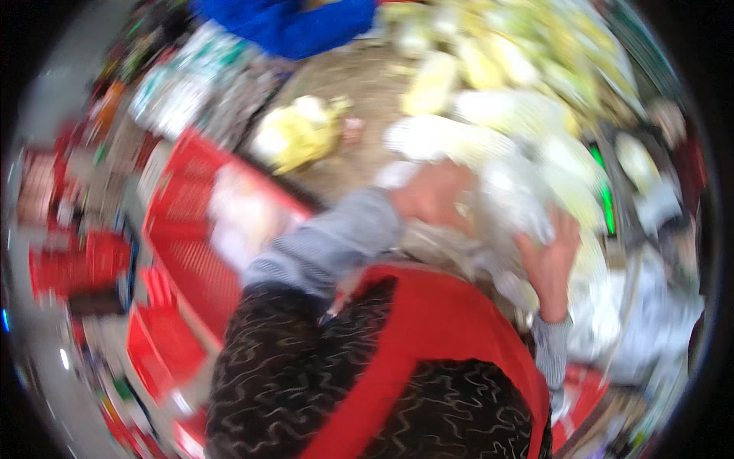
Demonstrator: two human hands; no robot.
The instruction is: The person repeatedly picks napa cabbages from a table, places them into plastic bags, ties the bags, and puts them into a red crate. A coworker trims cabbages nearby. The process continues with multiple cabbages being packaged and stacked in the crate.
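Blur softens the whole view. My left hand (438,195) is bent over crumpled clear plastic (436,238) near the table's close edge; whether its fingers grip the plastic cannot be made out. To its right, my right hand (550,252) has its thumb apart from its fingers and touches a pale, plastic-wrapped bundle (510,183). Beyond both hands lie white-wrapped napa cabbages (441,135), with unwrapped yellow-green napa cabbages (481,63) heaped behind them. Loose yellow leaves (304,135) lie on the brown table surface (355,74).
A red plastic crate (189,252) holding something whitish stands at the left, with smaller red crates (163,350) beyond. A person's blue sleeve (292,26) reaches in at the top. Packed plastic bags (183,86) lie upper left; more clear plastic (648,310) is at the right.
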